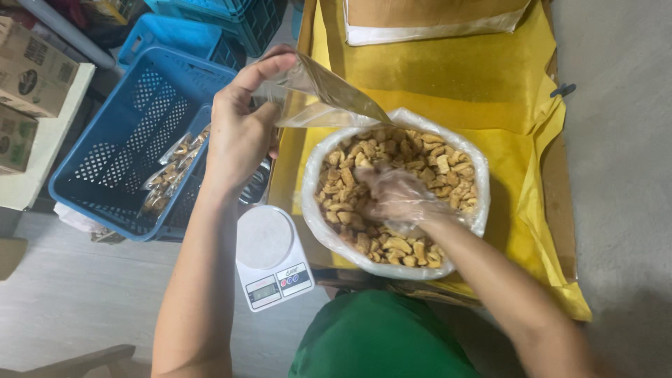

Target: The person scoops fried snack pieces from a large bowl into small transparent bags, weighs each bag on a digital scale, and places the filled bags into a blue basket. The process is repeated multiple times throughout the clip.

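The left hand pinched a clear bag open just up and left of the bowl, mouth tilted toward the gloved right hand, its grip clenched among the fried snacks.

We note a blue crate at left holding filled packets; white kitchen scale near; cardboard boxes far left.

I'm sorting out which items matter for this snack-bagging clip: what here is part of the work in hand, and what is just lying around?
In use:
left hand holding the clear pouch
right hand, in a thin plastic glove, in the lined tub of fried snack pieces
white kitchen scale
blue crate with filled packs

Lying about:
cardboard boxes
yellow sheet
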